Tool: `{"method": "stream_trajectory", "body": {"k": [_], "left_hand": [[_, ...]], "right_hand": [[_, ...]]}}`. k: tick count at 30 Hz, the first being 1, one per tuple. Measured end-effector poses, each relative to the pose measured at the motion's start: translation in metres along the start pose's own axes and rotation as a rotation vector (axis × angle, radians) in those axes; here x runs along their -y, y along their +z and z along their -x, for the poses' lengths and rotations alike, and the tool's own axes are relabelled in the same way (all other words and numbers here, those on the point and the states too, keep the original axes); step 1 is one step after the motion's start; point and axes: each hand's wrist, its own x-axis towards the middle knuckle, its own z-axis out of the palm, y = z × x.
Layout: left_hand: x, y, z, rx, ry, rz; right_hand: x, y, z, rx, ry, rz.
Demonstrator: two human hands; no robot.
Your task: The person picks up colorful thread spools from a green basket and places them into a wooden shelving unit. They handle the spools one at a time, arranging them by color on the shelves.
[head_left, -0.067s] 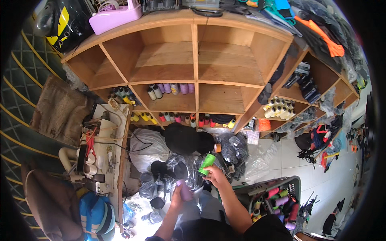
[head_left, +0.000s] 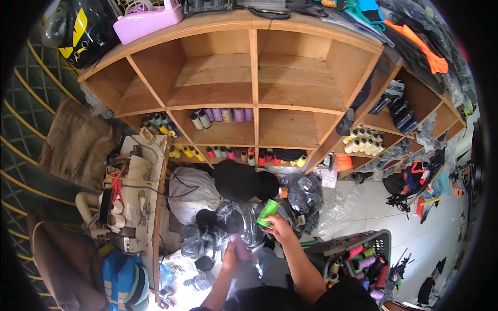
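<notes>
In my right hand (head_left: 278, 228) is a bright green thread spool (head_left: 268, 213), tilted, with my fingers closed round its lower part. My left hand (head_left: 230, 254) grips a purple thread spool (head_left: 240, 248) lower down, a short way to the left of the green one. The two spools are apart. Ahead of me stands a wooden shelf unit (head_left: 253, 93) with open compartments. White, purple, yellow and red spools line its lower ones, among them a purple row (head_left: 238, 115). By my right forearm is a dark plastic crate (head_left: 381, 237) full of mixed spools (head_left: 367, 263).
Black plastic-wrapped bundles (head_left: 302, 194) and a white sack (head_left: 192, 194) lie on the floor before the shelves. A sewing machine (head_left: 135, 181) stands on a table at left. Cream spools (head_left: 364, 141) fill a compartment at right. A black helmet (head_left: 78, 33) sits at upper left.
The view has shifted very slightly. Both hands keep hold of their spools, with hardly any movement.
</notes>
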Motion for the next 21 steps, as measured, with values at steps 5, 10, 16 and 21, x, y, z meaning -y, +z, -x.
{"method": "stream_trajectory", "body": {"k": [5,10,16,21], "left_hand": [[0.013,0.005,-0.061,-0.058,0.045,-0.001],[0.028,-0.013,-0.151,-0.090,0.134,-0.140],[-0.028,-0.030,-0.281,0.031,0.505,-0.224],[-0.131,-0.004,-0.369,0.250,1.151,-0.251]], "right_hand": [[-0.015,-0.013,-0.064,-0.121,-0.051,0.065],[-0.074,-0.075,-0.145,-0.282,-0.039,0.151],[-0.116,-0.101,-0.229,-0.373,-0.193,0.238],[-0.145,-0.116,-0.298,-0.259,-0.492,0.317]]}}
